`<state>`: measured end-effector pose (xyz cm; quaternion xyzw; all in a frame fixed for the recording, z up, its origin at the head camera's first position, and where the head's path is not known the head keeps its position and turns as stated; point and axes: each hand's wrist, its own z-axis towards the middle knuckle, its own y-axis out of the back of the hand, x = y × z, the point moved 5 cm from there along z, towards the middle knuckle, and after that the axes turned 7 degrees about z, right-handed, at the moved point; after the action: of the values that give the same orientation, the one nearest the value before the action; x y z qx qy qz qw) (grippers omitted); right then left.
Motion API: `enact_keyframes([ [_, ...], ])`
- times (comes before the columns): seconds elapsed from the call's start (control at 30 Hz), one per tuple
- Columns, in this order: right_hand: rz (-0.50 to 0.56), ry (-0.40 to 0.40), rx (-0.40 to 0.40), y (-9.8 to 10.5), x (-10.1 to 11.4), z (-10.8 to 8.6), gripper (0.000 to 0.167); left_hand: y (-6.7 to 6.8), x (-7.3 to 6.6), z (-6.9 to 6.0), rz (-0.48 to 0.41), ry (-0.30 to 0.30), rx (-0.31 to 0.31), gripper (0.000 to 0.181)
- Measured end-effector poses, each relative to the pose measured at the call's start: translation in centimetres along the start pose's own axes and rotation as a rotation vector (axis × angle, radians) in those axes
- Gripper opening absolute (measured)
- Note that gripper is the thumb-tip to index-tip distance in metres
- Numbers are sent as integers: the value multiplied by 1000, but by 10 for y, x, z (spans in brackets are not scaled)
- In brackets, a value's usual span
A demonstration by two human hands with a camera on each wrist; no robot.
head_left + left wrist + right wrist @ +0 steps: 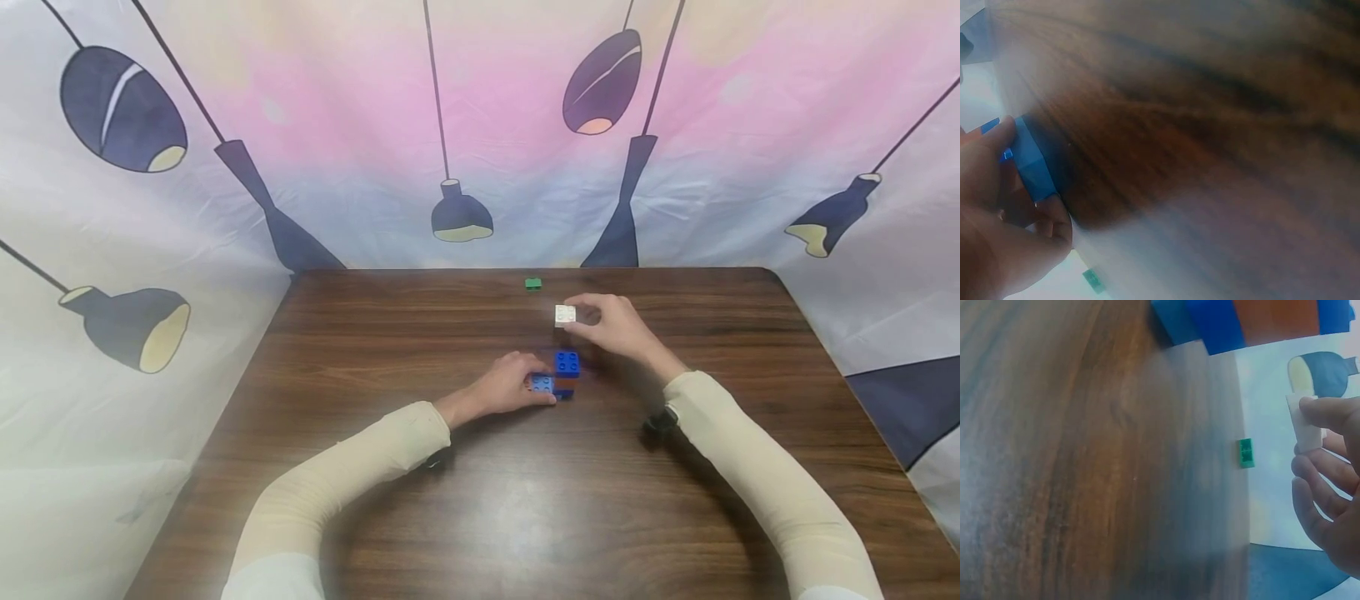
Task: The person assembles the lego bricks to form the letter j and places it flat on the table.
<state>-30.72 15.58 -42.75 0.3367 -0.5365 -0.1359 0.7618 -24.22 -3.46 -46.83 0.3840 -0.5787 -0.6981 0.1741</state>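
My left hand (506, 387) grips the light blue brick (542, 383) at the base of a small stack, thumb and fingers on opposite sides. The left wrist view shows this light blue brick (1034, 164) between thumb and fingertips. Beside the hand rises the stack's taller part: an orange brick (1277, 319) between a lower blue brick (1215, 325) and an upper blue brick (567, 363) with studs on top. Beyond the stack, my right hand (617, 327) pinches a white brick (565, 316) between thumb and fingers, studs up and held apart from the stack.
A small green brick (533, 284) lies near the far edge of the brown wooden table (390, 333). Behind the table hangs a cloth (360, 167) printed with dark lamps. It also runs along both sides.
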Motion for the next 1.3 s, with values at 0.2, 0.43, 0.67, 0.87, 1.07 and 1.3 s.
enact_keyframes([
  [0.2,1,29,0,5,10,-7,44,0,1,0,8,3,2,51],
  [0.43,11,44,-1,9,22,-15,42,0,2,0,3,5,8,52],
  [0.67,-14,57,3,10,31,-26,44,0,2,0,5,-1,7,52],
  [0.87,-9,58,4,11,36,-33,43,0,2,1,10,-1,8,51],
  [1.07,8,90,-10,15,45,-42,40,0,3,1,2,4,5,51],
  [1.3,-4,120,-6,15,56,-52,39,0,2,2,7,3,2,51],
])
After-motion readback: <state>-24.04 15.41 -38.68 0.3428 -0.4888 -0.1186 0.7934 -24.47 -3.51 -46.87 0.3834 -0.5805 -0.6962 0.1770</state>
